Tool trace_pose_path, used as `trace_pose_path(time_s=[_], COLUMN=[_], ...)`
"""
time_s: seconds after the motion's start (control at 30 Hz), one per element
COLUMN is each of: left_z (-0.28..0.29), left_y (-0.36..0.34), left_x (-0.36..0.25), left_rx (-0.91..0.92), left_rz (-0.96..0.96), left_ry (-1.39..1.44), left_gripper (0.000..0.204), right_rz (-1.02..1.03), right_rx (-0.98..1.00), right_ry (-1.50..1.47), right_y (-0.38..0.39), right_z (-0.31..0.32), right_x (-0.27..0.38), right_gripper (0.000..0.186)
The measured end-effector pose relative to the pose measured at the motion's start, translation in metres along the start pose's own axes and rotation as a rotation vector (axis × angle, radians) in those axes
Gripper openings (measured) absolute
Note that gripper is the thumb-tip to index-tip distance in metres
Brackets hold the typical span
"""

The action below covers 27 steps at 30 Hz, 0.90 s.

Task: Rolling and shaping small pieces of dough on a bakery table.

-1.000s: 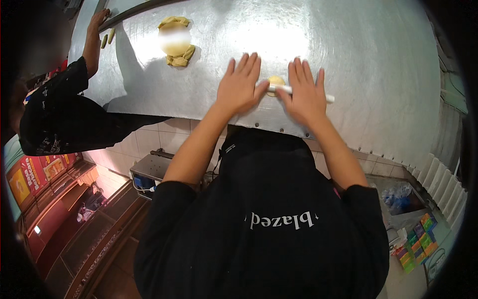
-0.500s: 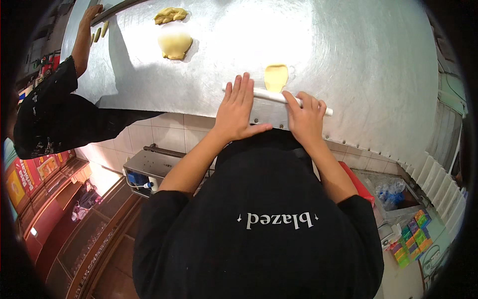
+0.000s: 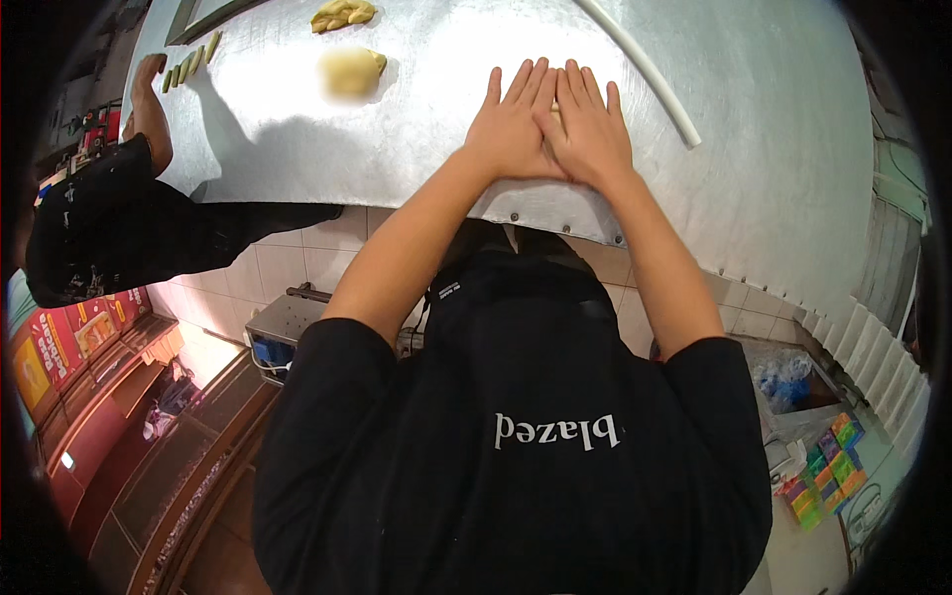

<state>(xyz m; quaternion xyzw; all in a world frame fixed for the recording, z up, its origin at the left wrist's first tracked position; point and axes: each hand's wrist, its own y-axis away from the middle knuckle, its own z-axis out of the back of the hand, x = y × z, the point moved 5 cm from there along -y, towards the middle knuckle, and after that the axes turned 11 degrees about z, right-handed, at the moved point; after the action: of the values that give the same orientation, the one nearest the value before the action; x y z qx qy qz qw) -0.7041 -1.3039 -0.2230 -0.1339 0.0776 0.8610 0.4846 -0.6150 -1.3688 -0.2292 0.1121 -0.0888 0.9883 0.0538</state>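
My left hand (image 3: 511, 124) and my right hand (image 3: 592, 124) lie flat, palms down and side by side, thumbs touching, on the silver metal table (image 3: 773, 169) near its front edge. Their fingers are stretched out toward the far side. Whatever lies under the palms is hidden. A long thin white rolling rod (image 3: 645, 71) rests slantwise on the table just right of my right hand, apart from it. A flat yellow dough piece (image 3: 352, 69) lies to the far left of my hands, and a braided dough piece (image 3: 342, 13) sits beyond it.
A person in a black sleeve (image 3: 109, 228) stands at the left with a hand (image 3: 149, 84) on the table beside several short dough strips (image 3: 188, 64). Below the table are white wall tiles (image 3: 297, 263), a metal box (image 3: 283, 327) and coloured packets (image 3: 823, 461) at the lower right.
My hands let go of the white rod, which now lies off to the right. Both hands moved forward and came together flat, covering the spot where the small yellow dough piece lay.
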Motion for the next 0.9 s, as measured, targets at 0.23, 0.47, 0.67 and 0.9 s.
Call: trace_pose_path(time_s=[0.23,0.47,0.67,0.9], left_z=[0.007,0.035,0.053,0.044], left_y=[0.11,0.126,0.155,0.173], left_x=[-0.013,0.051,0.121,0.147], left_rx=[0.164,0.014,-0.06,0.024], left_rz=[-0.138,0.027,0.192,0.35], left_ry=[0.076,0.281,0.136,-0.063], left_gripper=[0.094,0.073,0.071,0.077], right_rz=[0.001,-0.051,0.013,-0.024], right_rx=[0.136,-0.163,0.088,0.152], right_ry=[-0.06,0.011,0.107,0.069], right_y=[0.097,0.012,0.032,0.025], right_z=[0.015,0.035,-0.001,-0.004], right_x=[0.055,0.064,0.078,0.079], right_gripper=[0.074,0.07,0.067,0.073])
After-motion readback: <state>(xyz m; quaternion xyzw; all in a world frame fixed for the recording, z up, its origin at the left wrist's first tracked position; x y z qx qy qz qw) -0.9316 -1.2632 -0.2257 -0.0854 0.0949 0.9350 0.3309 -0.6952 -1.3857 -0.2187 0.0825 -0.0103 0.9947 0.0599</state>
